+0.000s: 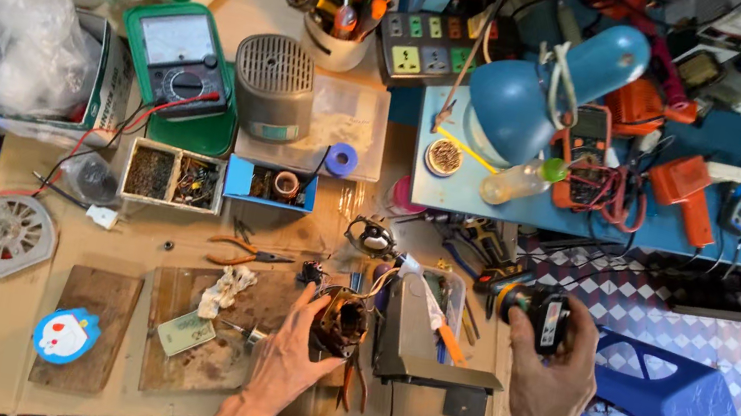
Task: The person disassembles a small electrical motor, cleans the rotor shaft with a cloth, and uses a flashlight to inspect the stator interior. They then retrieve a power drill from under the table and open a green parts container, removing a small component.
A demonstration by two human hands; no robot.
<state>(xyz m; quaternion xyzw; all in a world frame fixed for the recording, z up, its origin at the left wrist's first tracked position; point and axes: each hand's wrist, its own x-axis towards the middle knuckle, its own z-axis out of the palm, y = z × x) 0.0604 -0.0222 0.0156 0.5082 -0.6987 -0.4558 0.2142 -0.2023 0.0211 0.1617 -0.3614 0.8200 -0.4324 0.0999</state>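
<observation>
My left hand (291, 357) grips a small electric motor (341, 320) with copper windings, holding it on the workbench near its front edge. My right hand (554, 377) is raised off the bench's right side and holds a black and orange power tool (540, 314). A grey metal bracket or stand (418, 343) sits between the two hands, with an orange-handled tool lying on it. Pliers with orange handles (245, 255) lie just left of the motor.
The cardboard-covered bench (6, 316) is crowded: green multimeter (178, 62), grey cylindrical part (275, 85), parts boxes (173, 175), cup of screwdrivers (340, 5), power strip (425, 45), blue desk lamp (538, 90), fan guard (8, 234). A blue plastic stool (674, 414) stands right of my right hand.
</observation>
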